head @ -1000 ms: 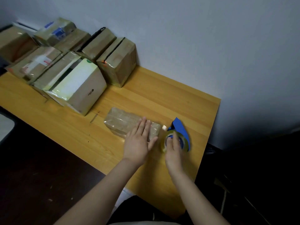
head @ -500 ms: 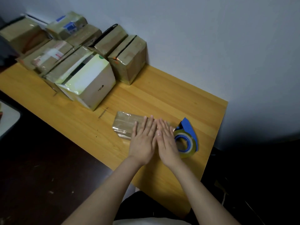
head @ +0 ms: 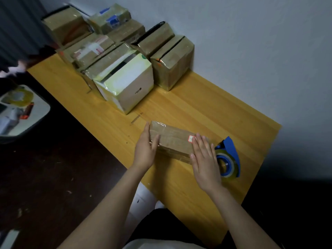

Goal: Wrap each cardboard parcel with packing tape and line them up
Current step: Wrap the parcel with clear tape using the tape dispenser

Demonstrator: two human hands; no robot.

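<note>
Wooden table [head: 197, 105]: left hand [head: 144, 150] and right hand [head: 203, 159] lie flat-fingered against red-labelled parcel [head: 172, 139].

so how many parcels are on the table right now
9: one parcel beside the tape dispenser, eight parcels clustered against the wall; others may hide behind

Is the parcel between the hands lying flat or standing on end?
Lying flat: the parcel rests broad face up on the wooden table.
</note>
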